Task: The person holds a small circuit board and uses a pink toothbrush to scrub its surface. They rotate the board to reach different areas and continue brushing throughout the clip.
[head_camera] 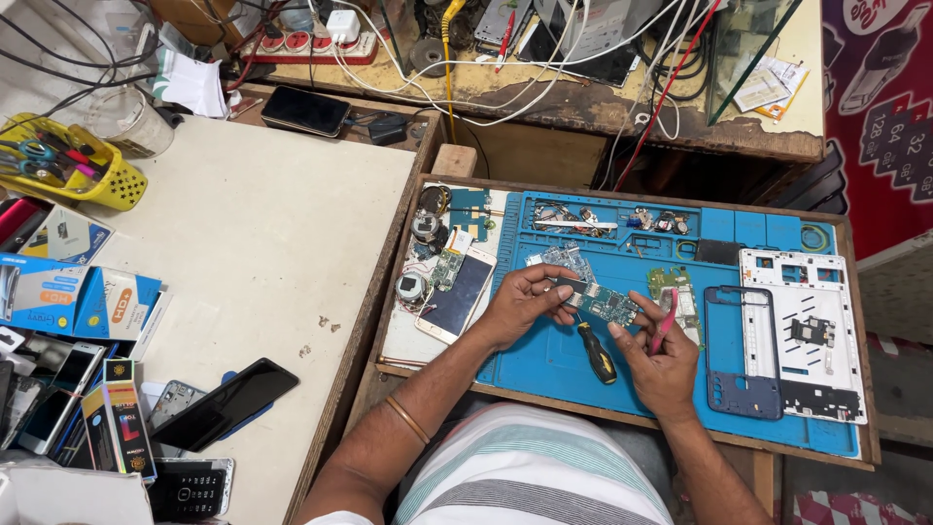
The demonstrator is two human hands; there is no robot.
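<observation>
A green phone circuit board (604,302) is held above the blue repair mat (554,360). My left hand (520,303) grips its left end between thumb and fingers. My right hand (661,365) steadies the board's right end and holds a pink tool (667,320) upright between its fingers. A black and yellow screwdriver (595,354) lies on the mat just below the board. A second green board (671,288) lies on the mat behind my right hand.
A blue phone frame (743,355) and a white phone frame (807,326) lie at the mat's right. A white phone (457,294) and small parts rest at its left. Boxes, phones (225,403) and a yellow basket (68,165) crowd the white table; cables hang behind.
</observation>
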